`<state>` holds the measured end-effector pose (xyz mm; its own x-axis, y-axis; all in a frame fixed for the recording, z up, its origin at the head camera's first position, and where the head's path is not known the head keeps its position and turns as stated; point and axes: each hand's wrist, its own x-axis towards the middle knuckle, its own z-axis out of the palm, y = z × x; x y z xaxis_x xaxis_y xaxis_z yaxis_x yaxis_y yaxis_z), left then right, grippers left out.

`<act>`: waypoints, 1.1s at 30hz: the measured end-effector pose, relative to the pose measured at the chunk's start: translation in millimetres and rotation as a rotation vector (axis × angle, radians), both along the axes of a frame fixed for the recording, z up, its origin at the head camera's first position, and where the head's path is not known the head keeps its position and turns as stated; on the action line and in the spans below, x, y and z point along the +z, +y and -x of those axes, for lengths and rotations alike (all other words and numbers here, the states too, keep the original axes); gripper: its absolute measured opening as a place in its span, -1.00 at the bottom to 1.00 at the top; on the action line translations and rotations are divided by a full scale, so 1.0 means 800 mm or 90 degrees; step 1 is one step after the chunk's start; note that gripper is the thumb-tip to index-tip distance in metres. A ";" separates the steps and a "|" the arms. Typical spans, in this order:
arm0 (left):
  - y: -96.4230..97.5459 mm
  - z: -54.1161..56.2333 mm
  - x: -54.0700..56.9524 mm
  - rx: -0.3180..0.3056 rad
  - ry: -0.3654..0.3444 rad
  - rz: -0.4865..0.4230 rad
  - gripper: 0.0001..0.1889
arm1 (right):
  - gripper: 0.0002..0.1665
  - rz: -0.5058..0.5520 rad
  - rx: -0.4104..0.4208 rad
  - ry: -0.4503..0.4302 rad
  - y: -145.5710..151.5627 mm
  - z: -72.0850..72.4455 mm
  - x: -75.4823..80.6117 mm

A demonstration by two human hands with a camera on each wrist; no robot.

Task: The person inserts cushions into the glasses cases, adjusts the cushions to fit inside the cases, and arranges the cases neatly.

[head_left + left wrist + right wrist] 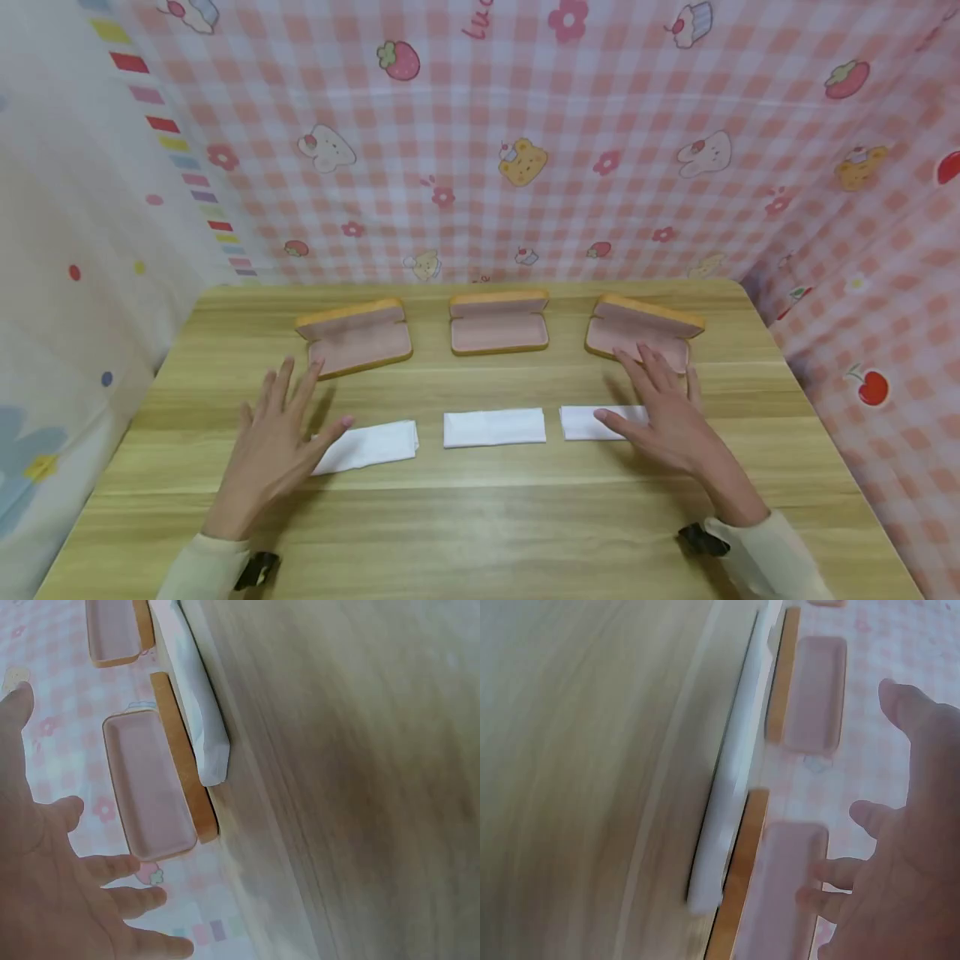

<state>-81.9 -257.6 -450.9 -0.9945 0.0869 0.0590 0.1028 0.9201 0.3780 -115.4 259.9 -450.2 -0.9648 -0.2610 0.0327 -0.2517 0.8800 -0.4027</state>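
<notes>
Three glasses cases stand with lids raised along the back of the table: a left case (360, 343), a middle case (499, 333) and a right case (633, 335). Each has a tan outside and pink lining. In front of them lie a left folded white cloth (378, 442), a middle one (495, 427) and a right one (579, 423). My left hand (270, 450) hovers with spread fingers over the left cloth's outer end. My right hand (671, 425) covers part of the right cloth, fingers extended toward the right case. Neither hand holds anything.
The wooden table (480, 525) meets a pink checked curtain (480, 108) behind the cases. Another checked cloth hangs on the right, and a pale patterned sheet (60, 250) on the left. Black bands (703, 540) sit at both wrists.
</notes>
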 end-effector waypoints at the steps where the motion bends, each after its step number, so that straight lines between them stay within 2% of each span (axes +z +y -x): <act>1: 0.000 -0.001 0.000 0.000 -0.001 -0.010 -0.04 | 0.09 0.006 0.008 -0.001 -0.005 0.001 0.000; 10: -0.001 -0.009 0.000 0.015 0.020 -0.084 -0.16 | 0.06 0.083 0.070 -0.011 -0.050 0.006 -0.003; 15: -0.003 -0.014 -0.003 0.031 0.009 -0.112 -0.19 | -0.01 0.148 0.084 -0.039 -0.076 0.005 0.000; 21: -0.004 -0.012 -0.002 0.028 0.017 -0.167 -0.24 | -0.10 0.202 0.093 -0.069 -0.107 0.006 0.007; 27: -0.008 -0.015 -0.002 0.049 -0.020 -0.239 -0.32 | -0.13 0.240 0.106 -0.111 -0.140 0.004 0.012; 33: -0.014 -0.016 -0.003 0.090 -0.064 -0.248 -0.38 | -0.22 0.293 0.137 -0.131 -0.176 0.005 0.008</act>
